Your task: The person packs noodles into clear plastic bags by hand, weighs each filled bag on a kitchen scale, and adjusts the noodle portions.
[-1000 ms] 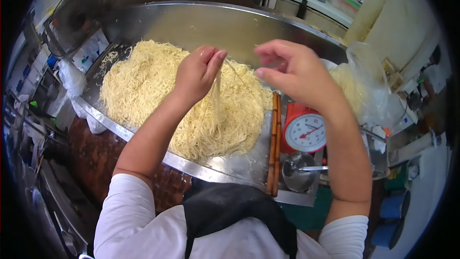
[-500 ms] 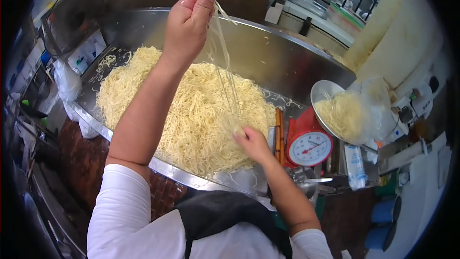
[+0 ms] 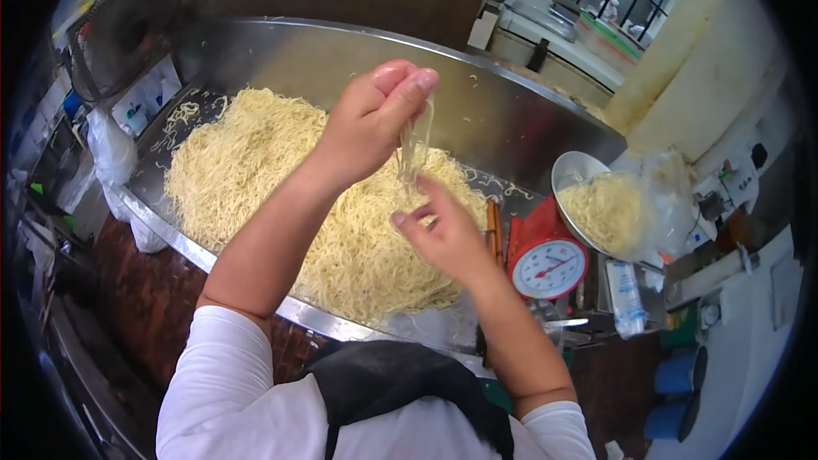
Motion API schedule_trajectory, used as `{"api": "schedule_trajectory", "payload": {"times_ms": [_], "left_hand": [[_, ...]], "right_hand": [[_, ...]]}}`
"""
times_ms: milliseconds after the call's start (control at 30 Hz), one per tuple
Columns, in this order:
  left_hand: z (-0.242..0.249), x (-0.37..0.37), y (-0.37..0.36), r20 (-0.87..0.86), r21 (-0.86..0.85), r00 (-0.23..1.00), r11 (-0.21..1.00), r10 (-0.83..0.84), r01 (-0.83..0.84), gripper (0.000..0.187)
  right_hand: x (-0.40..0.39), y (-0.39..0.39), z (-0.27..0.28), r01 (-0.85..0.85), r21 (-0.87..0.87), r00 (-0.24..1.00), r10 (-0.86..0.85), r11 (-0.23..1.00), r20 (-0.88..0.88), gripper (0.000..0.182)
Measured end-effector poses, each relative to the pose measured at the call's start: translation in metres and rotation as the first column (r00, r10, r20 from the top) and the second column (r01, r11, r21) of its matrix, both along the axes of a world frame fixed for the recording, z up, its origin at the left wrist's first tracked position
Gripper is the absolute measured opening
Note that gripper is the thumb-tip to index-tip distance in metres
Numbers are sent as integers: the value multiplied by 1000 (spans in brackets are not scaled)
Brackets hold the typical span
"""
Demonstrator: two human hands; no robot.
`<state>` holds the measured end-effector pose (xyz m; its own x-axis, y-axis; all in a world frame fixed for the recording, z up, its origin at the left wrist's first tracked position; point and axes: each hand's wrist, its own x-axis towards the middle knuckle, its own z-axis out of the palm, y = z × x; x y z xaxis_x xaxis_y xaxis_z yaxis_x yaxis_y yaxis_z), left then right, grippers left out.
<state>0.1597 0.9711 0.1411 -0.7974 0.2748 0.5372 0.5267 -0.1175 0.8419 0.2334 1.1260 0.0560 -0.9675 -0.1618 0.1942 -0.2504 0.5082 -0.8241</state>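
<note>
My left hand (image 3: 379, 119) is raised over the steel trough, its thumb and fingers pinched on a few thin noodle strands (image 3: 414, 140) that hang down. Just below them is my right hand (image 3: 443, 234), thumb and fingers apart. Its fingertips are close to the lower ends of the strands; whether they touch is blurred. Under both hands a large heap of pale yellow noodles (image 3: 358, 264) fills much of the trough (image 3: 319, 43).
To the right stands a red dial scale (image 3: 550, 268), with a metal bowl (image 3: 573, 162) of noodles in a clear plastic bag above it. Brown sticks (image 3: 492, 226) lie beside the heap. A fan (image 3: 128, 30) and a white plastic bag (image 3: 112, 149) are at the left.
My left hand has come down and to the right with the strands. My right hand has risen slightly, and its fingers have spread.
</note>
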Motion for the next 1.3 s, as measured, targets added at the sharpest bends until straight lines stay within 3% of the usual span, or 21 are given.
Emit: {"api": "schedule_trajectory", "payload": {"times_ms": [67,133,233,267,367,467,567,600,667,767,833,867,900,967,1000,1100,1133,1233,1300], "left_hand": [[2,9,-6,85,119,996,993,6,-16,27],[1,13,-18,180,227,984,973,6,-47,29],[-12,13,-32,169,240,984,967,48,-89,28],[-18,13,-33,163,245,986,967,32,-72,27],[-26,18,-28,150,276,989,961,-16,-27,26],[-25,21,-26,103,373,991,927,-85,41,24],[-31,8,-36,138,387,988,914,75,-124,24],[-37,3,-43,143,281,977,940,156,-192,26],[-74,-22,-54,250,184,963,972,96,-145,26],[-135,-20,-13,458,104,888,989,44,-102,29],[-198,-11,14,545,311,782,939,-302,146,31],[-233,-5,33,630,328,745,945,-222,4,31],[-252,0,46,709,330,690,933,-145,-143,30],[-224,11,40,715,299,675,952,-180,-62,28],[-210,15,38,717,289,667,957,-200,-24,27],[-194,5,31,619,319,773,944,-139,-85,25],[-173,7,30,576,312,812,944,-96,-110,21],[-111,21,20,559,485,792,872,-243,-75,15],[-97,22,6,449,646,779,762,-437,55,12]], "right_hand": [[-11,-1,-46,-218,102,969,203,971,143,49],[-19,15,-100,-280,267,919,176,922,354,42],[-9,33,-136,-36,373,974,-51,927,221,46],[-9,28,-142,115,376,992,-88,919,-88,49],[-17,0,-122,102,321,994,-85,941,-67,57],[-29,-15,-151,-92,357,995,95,930,9,43],[-16,-6,-145,-288,529,941,132,799,312,39],[-14,-3,-143,-231,513,956,94,827,279,39],[-8,5,-140,-103,470,975,-4,877,221,40],[-3,-6,-82,6,245,1000,-9,969,9,36],[-15,-15,-75,55,94,971,-31,994,-236,32],[-20,-16,-71,61,19,933,-50,998,-356,31],[-24,-9,-65,67,-52,980,-75,996,-184,28],[-28,8,-53,104,-181,983,-73,978,170,25],[-42,19,-77,127,-246,980,-84,961,179,27],[-23,20,-72,147,-453,976,-56,879,208,35],[-19,21,-74,36,-521,937,153,853,315,38],[-11,3,-74,-307,-333,801,431,892,416,38],[-12,-2,-80,-186,-320,803,331,929,495,35]]}}
